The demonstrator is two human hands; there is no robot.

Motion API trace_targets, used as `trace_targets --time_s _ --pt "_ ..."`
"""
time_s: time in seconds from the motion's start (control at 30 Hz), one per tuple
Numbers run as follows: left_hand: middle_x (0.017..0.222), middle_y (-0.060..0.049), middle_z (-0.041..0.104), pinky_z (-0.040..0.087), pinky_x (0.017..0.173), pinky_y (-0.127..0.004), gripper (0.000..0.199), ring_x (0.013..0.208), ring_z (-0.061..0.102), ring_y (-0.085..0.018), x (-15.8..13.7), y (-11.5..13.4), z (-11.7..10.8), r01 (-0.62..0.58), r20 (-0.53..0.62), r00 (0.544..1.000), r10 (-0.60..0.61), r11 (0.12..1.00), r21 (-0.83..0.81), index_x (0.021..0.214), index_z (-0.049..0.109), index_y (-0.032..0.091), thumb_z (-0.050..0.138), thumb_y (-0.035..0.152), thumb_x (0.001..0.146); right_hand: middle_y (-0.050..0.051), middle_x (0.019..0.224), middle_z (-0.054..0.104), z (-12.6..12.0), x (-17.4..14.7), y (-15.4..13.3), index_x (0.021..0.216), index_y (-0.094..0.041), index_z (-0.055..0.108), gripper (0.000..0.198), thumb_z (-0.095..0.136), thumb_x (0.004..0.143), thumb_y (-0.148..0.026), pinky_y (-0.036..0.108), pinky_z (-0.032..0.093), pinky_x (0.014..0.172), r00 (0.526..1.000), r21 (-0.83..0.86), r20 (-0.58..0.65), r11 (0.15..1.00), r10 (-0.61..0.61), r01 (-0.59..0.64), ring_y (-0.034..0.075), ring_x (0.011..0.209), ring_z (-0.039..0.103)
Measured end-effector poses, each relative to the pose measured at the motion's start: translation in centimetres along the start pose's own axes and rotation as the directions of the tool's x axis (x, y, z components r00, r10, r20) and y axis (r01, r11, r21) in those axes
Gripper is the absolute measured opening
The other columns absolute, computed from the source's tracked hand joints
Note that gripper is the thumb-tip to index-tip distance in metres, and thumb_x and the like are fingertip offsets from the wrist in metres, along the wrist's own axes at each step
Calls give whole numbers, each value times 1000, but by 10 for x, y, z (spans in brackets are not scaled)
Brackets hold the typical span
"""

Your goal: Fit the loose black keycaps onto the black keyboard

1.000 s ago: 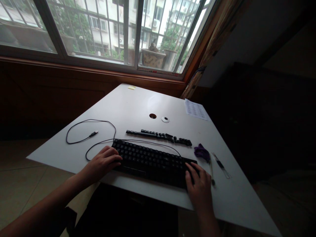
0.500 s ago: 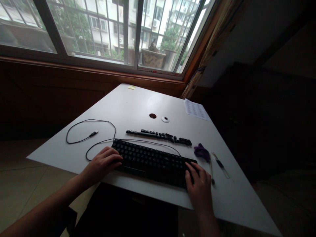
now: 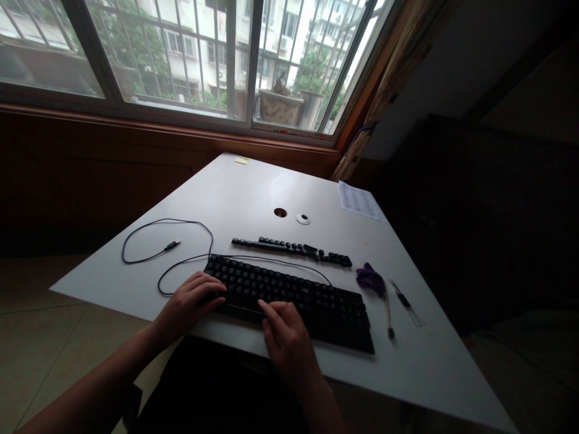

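Observation:
A black keyboard (image 3: 271,295) lies at the near edge of the white table, and its front rows are too dark to make out. My left hand (image 3: 194,296) is closed over the keyboard's left end, fingers on top of it. Over the front middle is my right hand (image 3: 287,334), its index finger stretched to the front rows and the other fingers partly bent; nothing shows in it. Behind the keyboard, loose black keycaps (image 3: 289,247) lie in uneven rows. The keyboard's cable (image 3: 166,220) loops to the left and ends in a USB plug (image 3: 172,244).
Right of the keyboard lie a purple cloth (image 3: 371,279), a thin brush (image 3: 388,316) and a wire-looped tool (image 3: 407,304). Farther back are a table hole (image 3: 280,213), a white ring cover (image 3: 303,219), a printed paper (image 3: 360,201) and a yellow note (image 3: 241,161).
My right hand has left the keyboard's right end and moved left to its front middle, with the index finger out. My left hand has stayed at the left end.

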State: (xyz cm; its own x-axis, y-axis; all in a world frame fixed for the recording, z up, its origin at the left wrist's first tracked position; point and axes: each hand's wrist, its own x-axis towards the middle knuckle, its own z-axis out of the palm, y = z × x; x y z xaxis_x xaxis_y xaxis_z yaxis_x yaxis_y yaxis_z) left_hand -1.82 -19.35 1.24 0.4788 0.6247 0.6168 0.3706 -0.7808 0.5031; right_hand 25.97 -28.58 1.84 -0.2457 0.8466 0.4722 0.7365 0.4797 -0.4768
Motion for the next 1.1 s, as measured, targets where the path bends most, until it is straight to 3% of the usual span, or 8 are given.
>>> trace_targets --time_s 0.1,0.2,0.57,1.0,1.1 --pt "103 -6 71 57 86 -32 16 97 65 -19 0 1 0 -9 -18 1000 9 1000 5 113 68 19 70 18 98 9 119 67 20 15 -20 150 -23 51 50 48 101 -14 40 54 93 996 77 86 997 -34 27 22 104 60" --pt "103 -6 71 57 87 -32 16 98 64 -19 -1 0 1 -8 -12 1000 8 1000 4 113 67 19 70 18 98 10 123 66 31 22 -27 152 -22 48 53 50 100 -15 44 52 95 991 40 134 999 -18 12 24 106 59" --pt "102 -6 72 56 86 -32 13 98 64 -19 0 3 3 -17 5 1000 17 1000 -15 112 67 19 68 17 99 7 120 66 34 23 -34 157 -29 44 60 55 99 -18 43 46 90 979 -88 201 996 36 -19 25 104 57" --pt "102 -6 71 57 86 -33 13 98 64 -19 -1 2 3 7 -6 1000 -7 1000 5 111 67 20 69 18 99 7 119 65 34 19 -31 145 -27 57 50 57 96 -15 40 46 91 988 -39 150 999 26 -21 22 103 58" --pt "102 -6 71 57 86 -33 14 98 63 -19 -2 1 3 6 5 1000 -6 1000 4 112 67 20 69 18 99 8 121 66 35 20 -31 148 -24 53 52 56 96 -16 41 47 92 991 -35 131 999 19 -14 23 105 59"
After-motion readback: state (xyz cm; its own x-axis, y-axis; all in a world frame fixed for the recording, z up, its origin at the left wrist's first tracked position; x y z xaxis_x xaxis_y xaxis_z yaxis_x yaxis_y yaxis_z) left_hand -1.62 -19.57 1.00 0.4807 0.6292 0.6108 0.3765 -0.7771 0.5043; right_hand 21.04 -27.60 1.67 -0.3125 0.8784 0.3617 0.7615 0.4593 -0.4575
